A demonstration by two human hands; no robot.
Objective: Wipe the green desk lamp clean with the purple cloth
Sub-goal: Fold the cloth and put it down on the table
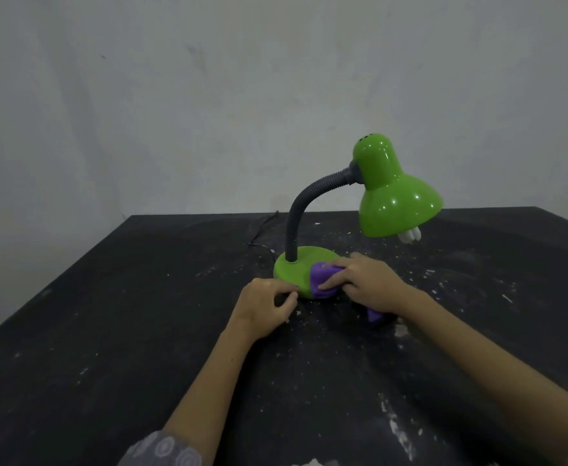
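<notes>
- While the only view is the head camera, it shows the glossy green desk lamp standing near the middle of the speckled black table, its round base nearest the person.
- Right hand presses the bunched purple cloth onto the right side of the base, fingers curled over the fabric; a tail of cloth hangs out below the wrist.
- Left hand sits at the base's front-left edge with fingertips curled against it, steadying it rather than holding anything else.
- Risk, as I judge it: a hard sideways wipe could slide or tip the lamp, since the bell-shaped shade leans out to the right on the grey flexible neck.
- Grit on the table could be picked up by the trailing cloth.
- Shade looks shiny, with a white bulb showing beneath.
</notes>
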